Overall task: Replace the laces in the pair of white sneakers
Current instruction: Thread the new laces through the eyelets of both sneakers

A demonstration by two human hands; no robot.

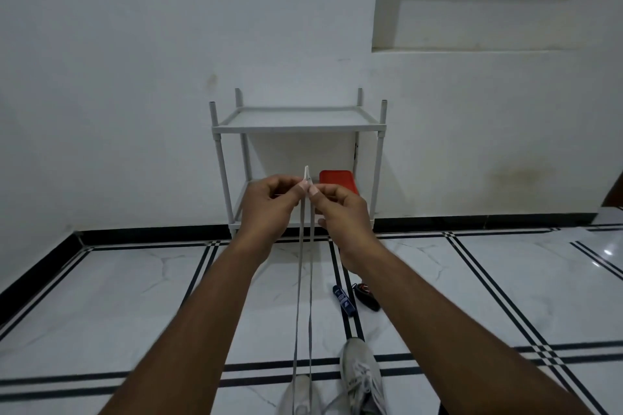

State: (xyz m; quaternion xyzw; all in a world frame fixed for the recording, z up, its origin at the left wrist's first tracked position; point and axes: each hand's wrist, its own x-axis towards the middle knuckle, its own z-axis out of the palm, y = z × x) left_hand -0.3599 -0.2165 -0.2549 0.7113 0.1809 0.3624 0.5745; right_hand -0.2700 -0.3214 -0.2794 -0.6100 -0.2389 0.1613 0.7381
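1. A flat pale-grey shoelace (305,246) is held taut, its two tips brought together and raised well above the floor, in front of a white metal two-tier rack (298,127).

2. The left hand (266,204) is seen with thumb and forefinger pinched on one tip; the right hand (340,209) is pinched on the other, the two pinches touching just below the tips.

3. Two near-parallel strands are drawn from the pinch straight down and toward the person, ending at the unlaced white sneaker (298,396) at the bottom edge of the view. The long axis of the lace is thus set almost vertical in the picture, with the shoe lying below and nearer than both hands.

4. The second white sneaker (362,377), seen with its laces in place, lies just beside the first, on the right.

5. A dark blue packet (344,300) and a small black-and-red object (366,296) are left on the white marble-tiled floor (135,296), nearer the right hand.

6. The tips are judged to be evened up; either hand is equally placed for the next eyelets.
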